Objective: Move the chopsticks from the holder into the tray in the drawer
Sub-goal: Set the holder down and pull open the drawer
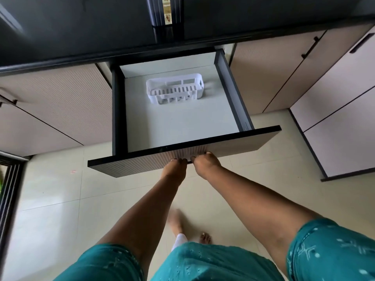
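Observation:
The drawer (182, 126) stands pulled far out below the dark counter. A white slotted plastic tray (175, 90) lies on the drawer's pale floor toward the back, with nothing in it. Both hands grip the lower edge of the ribbed drawer front (233, 147): my left hand (175, 167) and my right hand (205, 161) sit side by side, fingers curled under the panel. No chopsticks or holder are in view.
A dark glossy counter (81, 27) runs across the top. Closed beige cabinet doors (54, 106) flank the drawer, and pale cabinets (334, 110) stand at the right. Light floor tiles (50, 199) and my bare feet lie below.

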Motion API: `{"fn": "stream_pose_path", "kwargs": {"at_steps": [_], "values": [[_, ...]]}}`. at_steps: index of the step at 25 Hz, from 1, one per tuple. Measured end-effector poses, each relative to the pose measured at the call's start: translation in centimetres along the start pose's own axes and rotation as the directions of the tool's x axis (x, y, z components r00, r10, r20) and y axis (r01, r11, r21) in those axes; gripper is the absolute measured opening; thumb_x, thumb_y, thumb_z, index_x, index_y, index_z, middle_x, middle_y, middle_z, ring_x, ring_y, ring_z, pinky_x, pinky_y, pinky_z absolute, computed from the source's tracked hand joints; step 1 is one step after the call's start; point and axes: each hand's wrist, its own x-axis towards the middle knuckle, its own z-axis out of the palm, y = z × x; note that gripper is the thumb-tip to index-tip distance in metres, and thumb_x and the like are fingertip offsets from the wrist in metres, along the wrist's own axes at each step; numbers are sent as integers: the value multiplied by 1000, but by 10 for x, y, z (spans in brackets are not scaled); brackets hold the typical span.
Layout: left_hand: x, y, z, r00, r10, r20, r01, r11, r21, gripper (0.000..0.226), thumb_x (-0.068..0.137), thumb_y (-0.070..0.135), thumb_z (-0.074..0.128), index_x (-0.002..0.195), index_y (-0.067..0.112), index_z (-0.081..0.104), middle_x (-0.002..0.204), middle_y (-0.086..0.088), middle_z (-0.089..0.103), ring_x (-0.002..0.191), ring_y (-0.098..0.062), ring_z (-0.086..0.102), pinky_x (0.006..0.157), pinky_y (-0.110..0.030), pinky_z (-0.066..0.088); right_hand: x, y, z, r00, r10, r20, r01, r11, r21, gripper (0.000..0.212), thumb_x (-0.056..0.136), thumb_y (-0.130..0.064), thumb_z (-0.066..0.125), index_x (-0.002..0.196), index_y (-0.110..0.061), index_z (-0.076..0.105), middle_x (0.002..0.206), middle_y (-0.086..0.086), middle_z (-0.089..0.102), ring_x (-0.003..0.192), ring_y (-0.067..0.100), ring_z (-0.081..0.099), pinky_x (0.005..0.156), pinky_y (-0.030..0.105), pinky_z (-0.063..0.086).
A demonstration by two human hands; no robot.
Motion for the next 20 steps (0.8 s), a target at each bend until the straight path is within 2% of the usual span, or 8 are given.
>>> {"fn": "stream_pose_path", "kwargs": {"at_steps": [3,6,8,9,11,13,17,20], "values": [[-8,-5,7,996,85,28,-87,994,70,34,91,6,40,124,9,47,128,-17,50,118,-33,50,87,-42,48,-6,-4,1,1000,3,-4,-3,1000,-2,36,94,-9,39,129,-13,49,128,9,61,117,29,58,97,35,42],[-15,-8,6,994,100,38,-101,995,1,45,93,17,49,136,10,38,140,-12,43,133,-29,33,101,-41,39,-16,-3,-1,999,19,33,-23,993,117,35,95,-9,40,128,-11,48,131,10,54,120,32,55,94,39,46],[-23,-3,-1,993,102,-67,-103,995,-10,44,92,20,49,134,10,40,134,-11,50,128,-30,40,101,-40,37,-22,-1,-5,1000,21,-13,-19,988,154,31,95,-11,44,126,-11,50,129,9,53,119,32,54,94,39,45],[-30,0,-5,978,144,-150,-138,989,51,43,90,19,49,132,11,42,128,-10,55,121,-30,46,99,-39,37,-26,0,-9,998,11,-58,-3,990,138,31,94,-11,45,125,-12,52,128,9,54,119,31,52,96,38,43],[-45,7,-16,930,265,-255,-219,956,195,38,86,16,47,125,14,47,114,-6,63,108,-29,54,90,-37,39,-34,0,-17,989,-23,-146,33,997,67,35,92,-10,45,124,-14,58,125,6,56,122,27,48,100,38,38],[-60,13,-30,880,331,-341,-263,937,231,32,84,17,48,115,16,55,103,-4,66,99,-28,58,81,-36,40,-43,-3,-29,975,-29,-220,44,997,62,33,90,-12,47,118,-16,63,120,5,60,120,26,49,100,37,37],[-68,23,-73,815,320,-484,-233,944,233,25,84,26,50,107,17,56,99,-1,65,95,-26,58,78,-36,41,-51,-5,-73,927,37,-372,53,972,228,19,86,-22,54,98,-15,67,102,9,68,102,31,62,79,33,47],[-60,25,-113,780,261,-568,-170,963,209,27,90,30,45,111,16,53,105,-1,64,100,-25,56,80,-36,40,-46,-1,-112,869,39,-494,100,963,251,19,89,-27,50,84,-12,61,90,9,67,88,32,63,65,31,39]]}}
